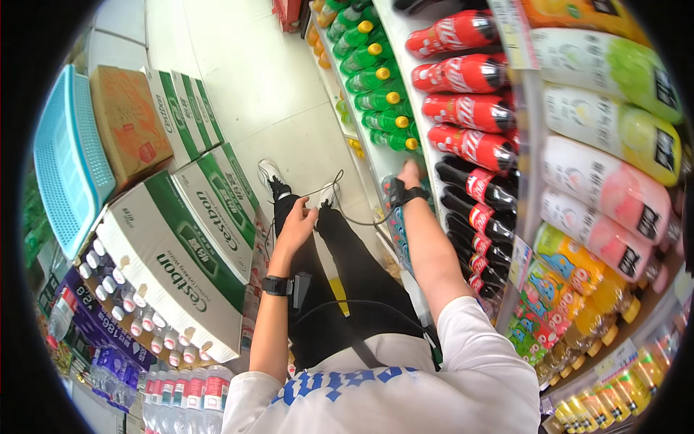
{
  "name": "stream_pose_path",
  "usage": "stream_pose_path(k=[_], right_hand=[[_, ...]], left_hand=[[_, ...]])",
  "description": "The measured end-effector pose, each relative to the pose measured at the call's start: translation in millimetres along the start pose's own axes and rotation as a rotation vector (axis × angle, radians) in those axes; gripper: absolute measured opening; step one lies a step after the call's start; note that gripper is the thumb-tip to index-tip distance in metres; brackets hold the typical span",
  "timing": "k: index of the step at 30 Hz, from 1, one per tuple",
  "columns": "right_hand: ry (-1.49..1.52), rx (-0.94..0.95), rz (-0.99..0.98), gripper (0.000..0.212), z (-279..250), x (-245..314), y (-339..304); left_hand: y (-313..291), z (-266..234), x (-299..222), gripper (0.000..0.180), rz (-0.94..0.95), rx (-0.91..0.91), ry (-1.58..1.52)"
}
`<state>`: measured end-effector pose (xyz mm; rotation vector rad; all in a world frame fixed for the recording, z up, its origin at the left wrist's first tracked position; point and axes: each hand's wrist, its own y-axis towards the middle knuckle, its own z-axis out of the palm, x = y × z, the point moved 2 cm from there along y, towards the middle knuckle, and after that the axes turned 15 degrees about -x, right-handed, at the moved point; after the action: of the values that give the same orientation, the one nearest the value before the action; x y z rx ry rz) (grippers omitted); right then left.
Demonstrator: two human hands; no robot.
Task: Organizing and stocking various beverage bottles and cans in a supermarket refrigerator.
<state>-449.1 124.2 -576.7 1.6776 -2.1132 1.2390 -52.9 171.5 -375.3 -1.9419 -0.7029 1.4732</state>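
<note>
My left hand [296, 223] hangs in front of my legs, its fingers loosely bent and a little apart, with nothing visible in it. My right hand [410, 175] reaches to the shelf at the right, just below the green bottles with yellow caps [390, 119] and left of the dark cola bottles [463, 192]. Its fingers are mostly hidden from this angle, so any grip cannot be made out. Bluish packages [397, 235] lie on the shelf beneath my right wrist. Both wrists wear black straps, and a thin dark cable [340, 206] loops between them.
Red-labelled bottles [463, 72] and pastel drink bottles [603, 108] line the right shelves. At left stand white-and-green cartons [173, 260], a brown carton [130, 123], a light-blue basket [69, 159] and several water bottles [184, 390]. Pale floor tiles [231, 79] run ahead between them.
</note>
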Motion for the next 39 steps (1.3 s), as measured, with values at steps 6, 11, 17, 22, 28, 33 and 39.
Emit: stream_pose_path(k=[6,11,17,22,28,33,39], right_hand=[[0.378,-0.162,-0.081,0.023,-2.7,-41.1,-110.4],[0.185,0.401,-0.012,0.018,-31.0,-4.4,-235.7],[0.371,0.93,0.003,0.017,-67.9,150.0,-398.4],[0.325,1.112,-0.369,0.021,-124.8,265.2,-535.8],[0.273,1.402,-0.683,0.02,-176.1,301.3,-626.1],[0.076,1.518,-0.964,0.018,-202.1,338.8,-657.7],[0.129,1.365,-0.983,0.022,-182.9,406.0,-641.6]], left_hand=[[-23.4,-49.0,-84.2,0.058,0.062,-0.1,0.013],[-76.5,-117.9,-184.1,0.05,0.248,-0.209,-0.069],[-126.4,-208.1,-281.0,0.041,0.491,-0.366,-0.339],[-158.9,-279.5,-324.1,0.039,0.58,-0.513,-0.481],[-148.8,-323.9,-337.0,0.039,0.553,-0.496,-0.518],[-131.2,-366.4,-315.1,0.04,0.503,-0.532,-0.471],[-121.9,-418.0,-294.1,0.038,0.373,-0.829,-0.535]])
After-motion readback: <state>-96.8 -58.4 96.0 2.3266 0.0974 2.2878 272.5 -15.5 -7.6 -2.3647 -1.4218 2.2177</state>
